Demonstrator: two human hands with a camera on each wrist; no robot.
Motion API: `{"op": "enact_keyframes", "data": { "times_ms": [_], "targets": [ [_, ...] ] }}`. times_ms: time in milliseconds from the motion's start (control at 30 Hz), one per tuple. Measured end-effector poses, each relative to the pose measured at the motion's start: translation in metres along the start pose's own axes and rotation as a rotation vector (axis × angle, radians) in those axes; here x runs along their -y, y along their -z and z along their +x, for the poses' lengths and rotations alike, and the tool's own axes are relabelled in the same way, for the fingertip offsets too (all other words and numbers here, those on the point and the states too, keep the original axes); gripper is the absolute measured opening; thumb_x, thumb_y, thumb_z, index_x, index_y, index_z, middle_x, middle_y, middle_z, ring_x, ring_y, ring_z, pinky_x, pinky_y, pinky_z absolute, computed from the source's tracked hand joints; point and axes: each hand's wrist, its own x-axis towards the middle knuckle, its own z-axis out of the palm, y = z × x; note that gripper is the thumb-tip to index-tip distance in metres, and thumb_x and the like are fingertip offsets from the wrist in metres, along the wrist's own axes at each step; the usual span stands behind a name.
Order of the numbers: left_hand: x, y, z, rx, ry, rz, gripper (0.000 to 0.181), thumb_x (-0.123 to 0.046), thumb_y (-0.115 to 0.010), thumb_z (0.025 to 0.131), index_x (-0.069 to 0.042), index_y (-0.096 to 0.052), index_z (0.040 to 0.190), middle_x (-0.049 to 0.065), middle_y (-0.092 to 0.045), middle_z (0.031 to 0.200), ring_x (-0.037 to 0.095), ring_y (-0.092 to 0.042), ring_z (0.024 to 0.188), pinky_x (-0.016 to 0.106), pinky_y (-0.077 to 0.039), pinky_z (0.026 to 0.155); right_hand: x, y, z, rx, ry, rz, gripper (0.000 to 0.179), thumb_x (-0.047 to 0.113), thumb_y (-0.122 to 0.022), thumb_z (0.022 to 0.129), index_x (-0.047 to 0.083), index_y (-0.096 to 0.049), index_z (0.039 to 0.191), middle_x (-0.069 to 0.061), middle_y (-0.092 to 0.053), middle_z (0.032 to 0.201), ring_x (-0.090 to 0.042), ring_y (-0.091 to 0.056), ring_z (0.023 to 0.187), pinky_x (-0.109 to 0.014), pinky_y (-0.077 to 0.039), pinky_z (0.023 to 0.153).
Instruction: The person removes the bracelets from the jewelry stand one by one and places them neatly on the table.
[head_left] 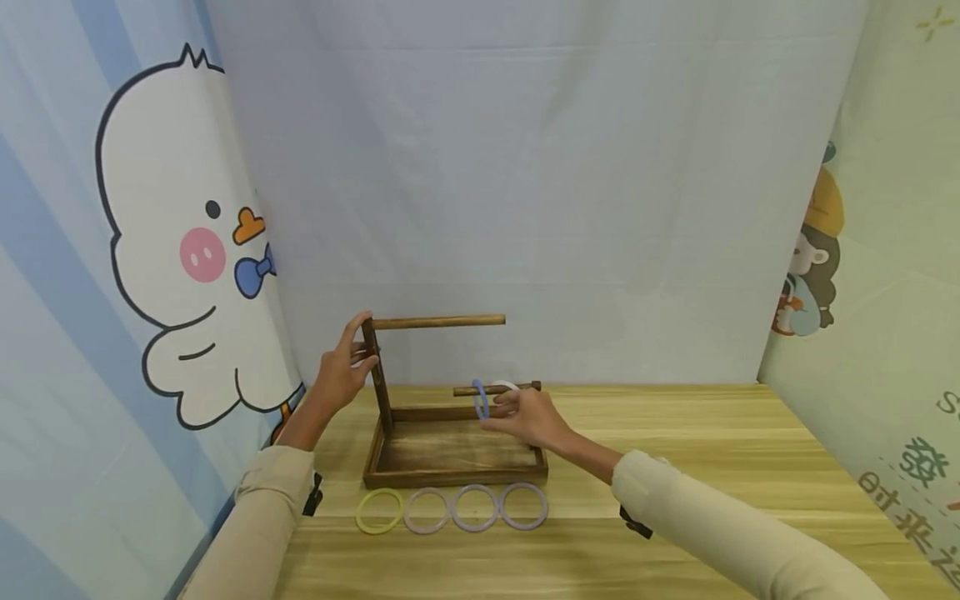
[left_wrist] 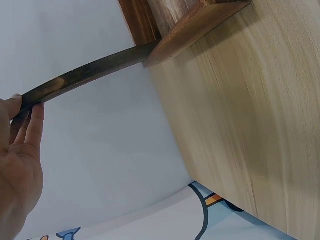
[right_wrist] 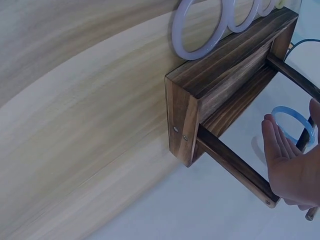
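My left hand (head_left: pixel 341 379) grips the top of the tall wooden post (head_left: pixel 381 385) at the left of a dark wooden stand, thumb and fingers on either side of it. From that post a long upper peg (head_left: pixel 442 322) runs right. A shorter lower peg (head_left: pixel 463 392) points left from the right-hand post. My right hand (head_left: pixel 534 419) pinches a blue ring (right_wrist: pixel 292 111), which encircles the lower peg near its free end. Farther along, a white ring (head_left: pixel 506 385) shows on the same peg, partly hidden behind the fingers.
The stand's shallow tray base (head_left: pixel 457 480) rests on the wood-grain table (head_left: pixel 675 500). Before it lie a yellow ring (head_left: pixel 360 510), a pinkish ring (head_left: pixel 409 523) and two purple rings (head_left: pixel 476 529) in a row. A pale curtain (head_left: pixel 525 208) hangs behind, with printed cloths at both sides.
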Motion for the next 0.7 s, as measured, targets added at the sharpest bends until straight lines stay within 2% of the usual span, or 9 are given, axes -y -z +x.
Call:
{"op": "enact_keyframes", "data": {
  "times_ms": [67, 467, 700],
  "targets": [
    [0.001, 0.0, 0.0, -0.003, -0.001, 0.001, 0.081, 0.007, -0.067, 0.098, -0.02, -0.027, 0.163, 0.036, -0.065, 0.125, 0.049, -0.068, 0.114, 0.057, -0.06, 0.095, 0.0, -0.001, 0.002, 0.006, 0.019, -0.002, 0.043, 0.017, -0.084, 0.089, -0.015, -0.071, 0.115, -0.027, -0.076, 0.102, -0.038, -0.077, 0.089, -0.035, -0.067, 0.073],
    [0.0, 0.001, 0.0, 0.002, 0.011, -0.016, 0.081, 0.006, -0.067, 0.098, -0.021, -0.027, 0.163, 0.036, -0.065, 0.127, 0.048, -0.067, 0.116, 0.057, -0.06, 0.095, 0.005, -0.006, 0.006, -0.024, 0.009, -0.029, 0.034, 0.019, -0.082, 0.092, -0.01, -0.076, 0.108, -0.024, -0.077, 0.101, -0.033, -0.078, 0.086, -0.033, -0.067, 0.072],
    [-0.002, 0.001, 0.0, 0.001, 0.018, -0.025, 0.079, 0.007, -0.067, 0.098, -0.017, -0.028, 0.162, 0.036, -0.065, 0.126, 0.048, -0.067, 0.115, 0.057, -0.06, 0.094, 0.004, -0.012, 0.008, -0.032, 0.015, 0.003, 0.027, 0.016, -0.079, 0.094, -0.008, -0.078, 0.107, -0.022, -0.077, 0.1, -0.034, -0.078, 0.088, -0.033, -0.067, 0.073]
  ]
}}
